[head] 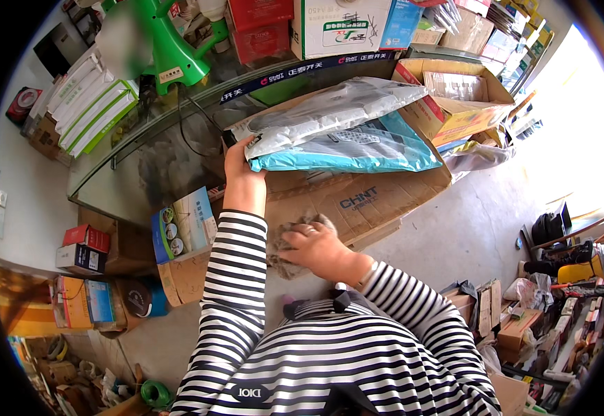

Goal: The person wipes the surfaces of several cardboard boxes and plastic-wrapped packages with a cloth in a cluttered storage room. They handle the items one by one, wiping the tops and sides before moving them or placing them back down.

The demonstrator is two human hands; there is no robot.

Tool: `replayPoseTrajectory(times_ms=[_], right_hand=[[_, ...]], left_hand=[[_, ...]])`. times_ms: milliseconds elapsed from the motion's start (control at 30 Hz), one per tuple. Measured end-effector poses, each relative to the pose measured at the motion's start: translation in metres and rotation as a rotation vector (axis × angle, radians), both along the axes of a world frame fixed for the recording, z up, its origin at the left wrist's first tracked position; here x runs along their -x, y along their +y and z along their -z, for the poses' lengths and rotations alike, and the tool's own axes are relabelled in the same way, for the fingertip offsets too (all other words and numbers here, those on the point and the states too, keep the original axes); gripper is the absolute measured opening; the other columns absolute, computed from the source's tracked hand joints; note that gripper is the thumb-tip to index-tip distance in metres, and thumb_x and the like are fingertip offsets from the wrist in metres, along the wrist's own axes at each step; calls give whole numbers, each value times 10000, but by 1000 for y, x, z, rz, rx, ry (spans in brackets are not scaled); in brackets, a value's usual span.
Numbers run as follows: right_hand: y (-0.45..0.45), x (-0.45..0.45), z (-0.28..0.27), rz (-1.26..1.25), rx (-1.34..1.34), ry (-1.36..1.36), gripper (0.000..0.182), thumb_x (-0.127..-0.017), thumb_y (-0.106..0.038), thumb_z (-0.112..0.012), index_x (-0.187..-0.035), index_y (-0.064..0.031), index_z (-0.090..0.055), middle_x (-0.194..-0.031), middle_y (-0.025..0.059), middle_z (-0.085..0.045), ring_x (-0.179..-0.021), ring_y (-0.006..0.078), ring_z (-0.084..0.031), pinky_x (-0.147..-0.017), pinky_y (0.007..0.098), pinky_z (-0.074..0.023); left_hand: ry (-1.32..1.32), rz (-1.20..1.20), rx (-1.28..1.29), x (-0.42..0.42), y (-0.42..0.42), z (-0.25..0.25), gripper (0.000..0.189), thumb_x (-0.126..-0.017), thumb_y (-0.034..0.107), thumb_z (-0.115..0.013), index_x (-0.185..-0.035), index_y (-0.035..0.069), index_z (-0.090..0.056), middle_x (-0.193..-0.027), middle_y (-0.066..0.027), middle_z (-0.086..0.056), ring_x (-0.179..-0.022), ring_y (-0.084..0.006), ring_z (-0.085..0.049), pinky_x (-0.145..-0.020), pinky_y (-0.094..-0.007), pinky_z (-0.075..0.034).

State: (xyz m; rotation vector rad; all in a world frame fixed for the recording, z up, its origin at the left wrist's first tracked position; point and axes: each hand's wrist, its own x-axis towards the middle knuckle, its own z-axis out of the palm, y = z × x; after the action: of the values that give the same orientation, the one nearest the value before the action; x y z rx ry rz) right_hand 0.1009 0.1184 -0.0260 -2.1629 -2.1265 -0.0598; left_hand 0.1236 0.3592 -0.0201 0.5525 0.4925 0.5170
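My left hand (243,169) grips the near left edge of two flat plastic-wrapped packages. The upper one, a grey-white package (328,112), is tilted up over a teal package (354,148) with a dark panel. Both lie over a large cardboard box (385,200) that bears printing. My right hand (328,252) holds a fuzzy grey-brown rag (286,265) by the box's near left part. Its fingers are spread across the rag, and a ring is on one of them. Whether the rag touches the cardboard, I cannot tell.
Behind the packages runs a glass counter (141,171) with a green stand (177,57) and several boxes on it. An open yellow carton (453,114) sits at right. A carton with a blue booklet (185,229) stands at left. Piled goods (523,333) cover the lower right.
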Motion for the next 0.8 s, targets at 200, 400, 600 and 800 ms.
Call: replayPoseTrajectory(times_ms=[200, 400, 600, 800], right_hand=[[-40, -126, 23, 169, 381, -114, 306, -746, -134, -555, -1035, -226, -600, -1171, 41, -493, -1095, 249, -482, -897, 355, -413], [-131, -202, 8, 1005, 171, -437, 207, -789, -230, -540, -935, -161, -671, -1027, 9, -569, -1069, 244, -487, -869, 432, -396], [19, -69, 31, 608, 494, 59, 328, -779, -197, -539, -1103, -175, -582, -1146, 69, -534, -1023, 252, -541, -756, 443, -464], [12, 8, 6, -310, -72, 266, 335, -747, -108, -529, -1046, -234, -612, -1207, 31, -498, -1156, 221, -455, -935, 411, -390]], left_hand=[[-43, 40, 81, -7, 18, 17, 168, -792, 86, -547, -947, 21, -556, -937, -112, -610, -866, -252, -599, -738, -400, -486], [-80, -57, -32, 5, -13, -9, 179, -803, 81, -542, -969, 13, -548, -944, -116, -607, -874, -262, -602, -732, -413, -493], [90, -65, -46, 4, -9, -11, 216, -793, 97, -557, -989, 9, -538, -972, -120, -597, -879, -261, -593, -724, -404, -479], [69, 6, 60, -2, 3, -8, 211, -822, 106, -519, -995, -14, -524, -970, -136, -589, -883, -267, -592, -738, -400, -487]])
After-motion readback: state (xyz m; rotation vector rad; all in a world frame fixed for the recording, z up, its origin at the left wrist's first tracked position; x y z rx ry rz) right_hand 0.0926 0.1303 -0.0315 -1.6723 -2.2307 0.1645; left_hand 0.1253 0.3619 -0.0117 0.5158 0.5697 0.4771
